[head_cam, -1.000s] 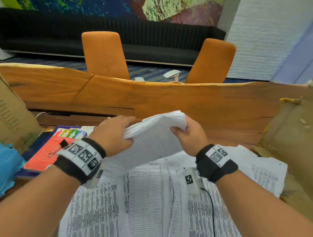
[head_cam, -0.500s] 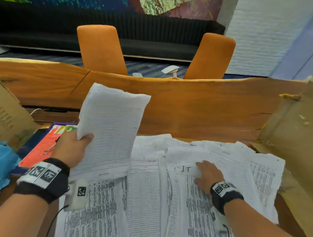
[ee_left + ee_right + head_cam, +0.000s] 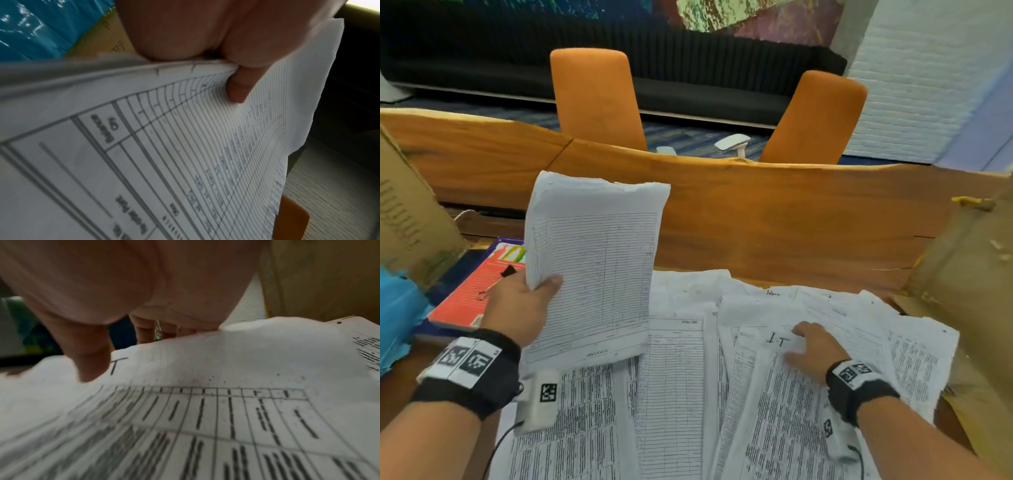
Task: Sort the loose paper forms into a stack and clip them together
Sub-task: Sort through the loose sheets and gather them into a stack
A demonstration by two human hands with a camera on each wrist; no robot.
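1. The left hand (image 3: 522,305) holds a thick bundle of white ruled paper forms (image 3: 594,260) upright above the table; the thumb lies across the front sheet and the fingers are curled behind, pinching the bundle at its left edge.
2. From the left wrist, that thumb (image 3: 239,87) presses on the ruled top sheet (image 3: 185,162), and the sheet edges fan slightly beneath it.
3. The right hand (image 3: 813,349) lies palm-down, fingers spread and fairly straight, on the loose white printed forms (image 3: 674,394) scattered over the wooden table (image 3: 774,222), just beside a handwritten "IT". It grips nothing.
4. From the right wrist, the fingers (image 3: 90,356) touch the top loose sheet (image 3: 205,402), which humps up a little beneath the palm.
5. A black binder clip with silver handles (image 3: 498,279) rests on a red booklet (image 3: 469,294), just left of the left hand.
6. A brown cardboard box (image 3: 407,219) stands at the far left; two orange chairs (image 3: 595,99) sit beyond the table.
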